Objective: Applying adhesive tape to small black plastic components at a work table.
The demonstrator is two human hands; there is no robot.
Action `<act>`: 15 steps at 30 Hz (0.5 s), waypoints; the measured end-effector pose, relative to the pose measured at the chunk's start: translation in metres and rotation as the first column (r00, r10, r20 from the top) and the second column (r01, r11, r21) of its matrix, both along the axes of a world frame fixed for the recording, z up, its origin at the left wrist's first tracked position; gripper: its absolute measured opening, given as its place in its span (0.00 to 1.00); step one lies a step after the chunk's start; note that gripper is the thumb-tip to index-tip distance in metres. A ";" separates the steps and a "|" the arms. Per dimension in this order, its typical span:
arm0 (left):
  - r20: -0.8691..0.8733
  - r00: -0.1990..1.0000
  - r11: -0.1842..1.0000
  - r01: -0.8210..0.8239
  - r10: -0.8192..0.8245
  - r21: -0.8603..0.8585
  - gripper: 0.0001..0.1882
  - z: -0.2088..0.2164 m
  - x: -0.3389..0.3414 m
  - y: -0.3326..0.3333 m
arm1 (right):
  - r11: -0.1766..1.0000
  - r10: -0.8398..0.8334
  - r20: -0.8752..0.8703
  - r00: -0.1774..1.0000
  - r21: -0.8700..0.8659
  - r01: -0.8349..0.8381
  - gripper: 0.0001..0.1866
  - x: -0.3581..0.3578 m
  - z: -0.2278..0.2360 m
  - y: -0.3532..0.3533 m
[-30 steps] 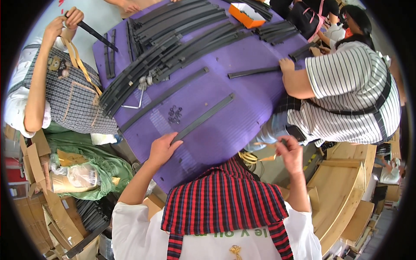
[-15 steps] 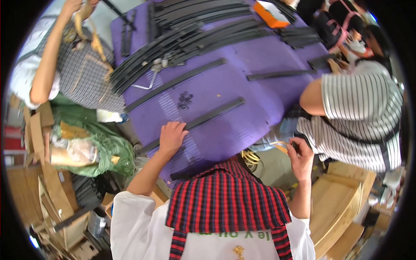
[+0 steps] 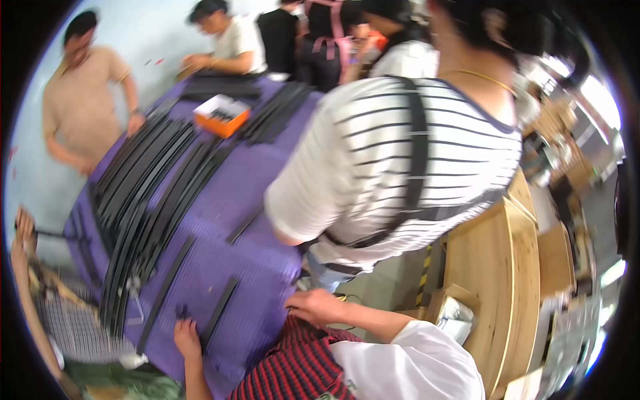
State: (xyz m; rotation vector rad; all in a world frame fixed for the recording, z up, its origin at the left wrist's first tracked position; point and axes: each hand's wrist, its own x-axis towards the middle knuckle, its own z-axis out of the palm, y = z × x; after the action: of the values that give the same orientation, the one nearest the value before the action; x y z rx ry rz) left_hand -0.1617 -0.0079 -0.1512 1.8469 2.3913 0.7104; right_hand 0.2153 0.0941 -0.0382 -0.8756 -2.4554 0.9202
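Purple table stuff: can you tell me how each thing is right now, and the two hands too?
Left hand: open, flat on the purple table, beside the short black strip.
Right hand: loosely curled at the table's edge, holding nothing visible.
Short black strip: lying flat, alone.
Long black strips: bundled side by side, lying flat.
Orange tray: open, with dark parts inside.

hands point(image 3: 189, 337): 2 | orange box point(image 3: 222, 115): 1 | purple table point(image 3: 260, 193): 1
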 end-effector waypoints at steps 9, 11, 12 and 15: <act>0.056 0.998 0.997 0.025 -0.021 -0.070 0.08 -0.008 -0.031 0.020 | 0.993 -0.120 0.050 0.992 -0.018 0.121 0.12 0.032 -0.008 -0.001; 0.102 0.994 0.995 0.049 -0.040 -0.085 0.07 -0.007 -0.039 0.022 | 0.986 -0.164 0.025 0.986 -0.030 0.165 0.12 0.031 -0.011 -0.005; 0.150 0.988 0.993 0.064 -0.048 -0.101 0.07 -0.007 -0.043 0.021 | 0.985 -0.168 0.022 0.986 -0.029 0.169 0.12 0.029 -0.011 -0.010; 0.211 0.972 0.990 0.124 -0.106 -0.074 0.07 -0.006 -0.044 0.022 | 0.977 -0.189 0.086 0.978 -0.084 0.196 0.12 0.025 -0.009 -0.025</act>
State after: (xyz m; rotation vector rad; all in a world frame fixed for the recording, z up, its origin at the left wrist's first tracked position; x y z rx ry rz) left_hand -0.2055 0.0142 -0.1574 1.7653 2.1343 0.7360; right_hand 0.2400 0.0690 -0.0472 -1.1790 -2.3558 0.9509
